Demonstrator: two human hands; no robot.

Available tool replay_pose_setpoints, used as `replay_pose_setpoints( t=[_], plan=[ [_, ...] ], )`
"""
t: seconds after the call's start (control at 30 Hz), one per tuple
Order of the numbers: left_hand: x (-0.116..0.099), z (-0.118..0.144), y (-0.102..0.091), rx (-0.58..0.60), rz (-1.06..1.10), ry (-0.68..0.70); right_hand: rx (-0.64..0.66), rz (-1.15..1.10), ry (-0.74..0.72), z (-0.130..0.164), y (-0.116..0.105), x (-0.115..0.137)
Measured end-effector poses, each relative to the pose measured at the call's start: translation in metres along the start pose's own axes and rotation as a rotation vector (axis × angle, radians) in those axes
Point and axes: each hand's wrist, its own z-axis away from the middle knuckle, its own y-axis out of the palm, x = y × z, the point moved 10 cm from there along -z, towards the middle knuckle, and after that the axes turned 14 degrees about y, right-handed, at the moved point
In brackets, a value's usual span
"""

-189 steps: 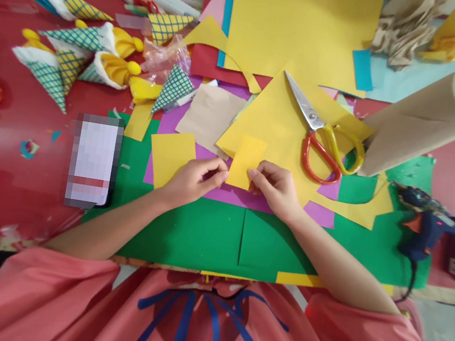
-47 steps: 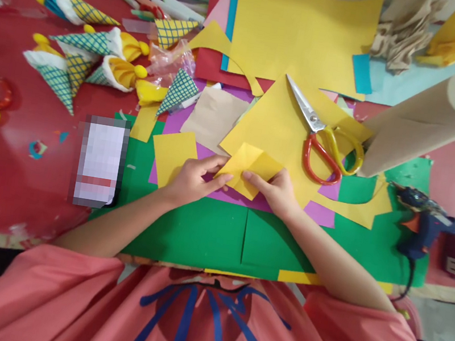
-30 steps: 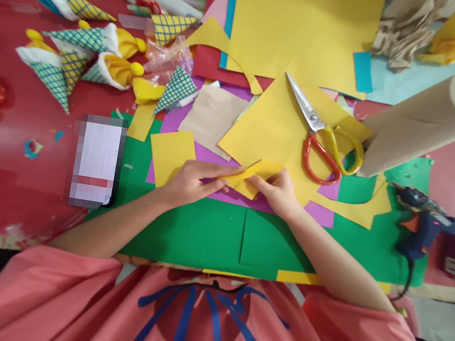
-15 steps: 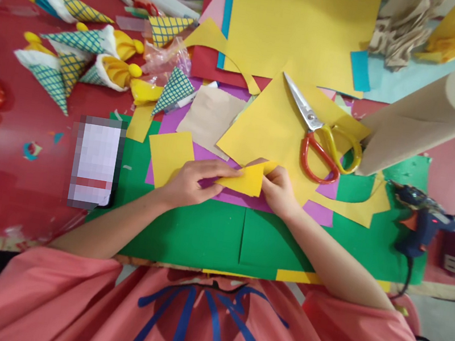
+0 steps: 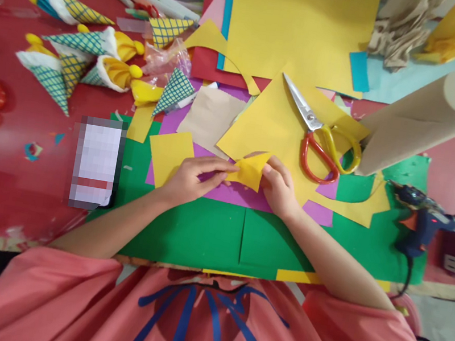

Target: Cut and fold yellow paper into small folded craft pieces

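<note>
We had the curled yellow paper [image 5: 252, 173] between our hands over the purple sheet [image 5: 230, 195], left hand [image 5: 190, 179] pinching its left end, right hand [image 5: 282, 193] its right edge; likely light, springy, crease-prone, best held by the edges.

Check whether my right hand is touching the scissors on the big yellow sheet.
Apart. The head view plainly shows the yellow sheet in the gap between the right hand and the scissors.
</note>
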Motion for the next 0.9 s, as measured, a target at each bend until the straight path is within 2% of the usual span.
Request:
replay_pose_setpoints(
  t=[0.07, 0.17, 0.4, 0.7, 0.9],
  plan=[
    [-0.001, -0.001, -0.003, -0.054, -0.004, 0.028, 0.039, -0.047, -0.022, 0.001, 0.005, 0.002],
    [-0.005, -0.003, -0.004, -0.054, -0.087, 0.091, 0.041, -0.081, -0.044, 0.002, 0.009, 0.006],
    [0.016, 0.009, 0.006, 0.007, 0.105, -0.098, 0.003, -0.113, 0.008, -0.002, 0.007, 0.001],
    [0.016, 0.01, 0.011, 0.018, 0.211, -0.168, 0.005, -0.103, -0.036, -0.003, 0.003, -0.001],
    [0.022, 0.01, 0.008, -0.043, 0.297, -0.251, -0.055, -0.126, -0.068, -0.001, -0.005, 0.003]
  ],
)
